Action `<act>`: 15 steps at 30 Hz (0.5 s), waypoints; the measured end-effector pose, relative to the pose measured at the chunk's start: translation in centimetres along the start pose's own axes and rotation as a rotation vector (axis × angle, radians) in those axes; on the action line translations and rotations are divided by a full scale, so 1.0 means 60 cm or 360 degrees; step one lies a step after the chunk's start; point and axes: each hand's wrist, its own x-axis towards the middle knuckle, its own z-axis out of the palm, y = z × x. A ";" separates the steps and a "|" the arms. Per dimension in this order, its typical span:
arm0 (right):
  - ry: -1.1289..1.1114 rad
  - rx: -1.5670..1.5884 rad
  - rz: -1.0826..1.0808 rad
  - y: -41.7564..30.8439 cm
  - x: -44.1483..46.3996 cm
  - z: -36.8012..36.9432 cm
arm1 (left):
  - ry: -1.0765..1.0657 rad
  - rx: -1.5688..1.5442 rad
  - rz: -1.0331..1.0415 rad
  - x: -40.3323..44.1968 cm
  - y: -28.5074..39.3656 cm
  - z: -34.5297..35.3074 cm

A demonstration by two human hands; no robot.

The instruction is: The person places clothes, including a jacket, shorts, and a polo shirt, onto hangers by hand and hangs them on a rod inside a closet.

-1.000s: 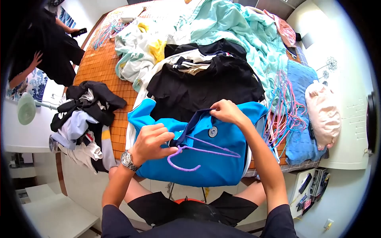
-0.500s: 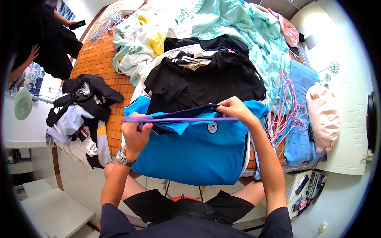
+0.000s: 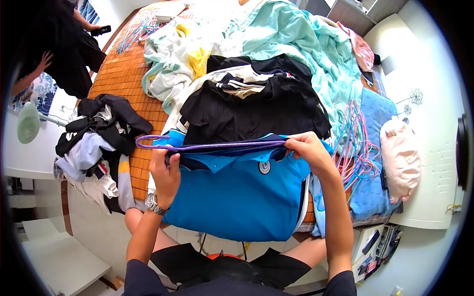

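A blue polo shirt (image 3: 232,197) with a dark collar and a round badge lies over the bed's front edge. Along its collar runs a purple hanger (image 3: 222,146), its hook pointing left. My left hand (image 3: 165,172), below a wrist watch, is closed on the hanger near the hook. At the collar's right side my right hand (image 3: 308,150) pinches the collar and the hanger's right end; its fingertips are partly hidden. Just beyond the blue shirt lies a black shirt (image 3: 256,111), on top of other clothes.
A clothes pile (image 3: 98,143) is at the left, beside a pale green fan (image 3: 28,123). Tangled hangers (image 3: 355,143) and a pink pillow (image 3: 401,158) lie right. A teal quilt (image 3: 296,34) covers the back. A person in black (image 3: 54,49) stands at the upper left.
The hanger has swung up from below the collar and now lies level along it, hook to the left. My left hand has moved left, and my right hand slightly right.
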 end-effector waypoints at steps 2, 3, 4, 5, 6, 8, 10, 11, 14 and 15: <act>-0.0094 0.0171 0.0033 -0.003 -0.005 -0.008 | 0.0012 0.0013 0.0018 0.000 -0.004 0.001; -0.0095 0.0171 0.0033 -0.004 -0.007 -0.009 | 0.0030 0.0036 0.0012 0.002 -0.006 0.002; -0.0075 0.0212 0.0032 -0.005 -0.010 -0.010 | 0.0048 0.0057 0.0006 0.003 -0.008 0.003; -0.0055 0.0251 0.0033 -0.006 -0.012 -0.010 | 0.0048 0.0055 0.0003 0.006 -0.008 0.004; -0.0055 0.0248 0.0035 -0.007 -0.013 -0.010 | 0.0078 0.0063 0.0030 0.009 -0.006 0.004; -0.0084 0.0298 0.0018 -0.009 -0.015 -0.011 | 0.0106 0.0070 0.0050 0.011 -0.001 0.002; -0.0107 0.0329 -0.0014 -0.011 -0.019 -0.011 | 0.0105 0.0060 -0.0037 0.014 0.005 -0.001; -0.0129 0.0362 -0.0049 -0.012 -0.021 -0.012 | 0.0107 0.0057 -0.0040 0.016 0.009 -0.002; -0.0204 0.0531 -0.0119 -0.010 -0.028 -0.015 | 0.0188 0.0093 -0.0024 0.018 0.020 -0.004; -0.0201 0.0527 -0.0119 -0.010 -0.030 -0.015 | 0.0224 0.0130 -0.0033 0.018 0.022 -0.005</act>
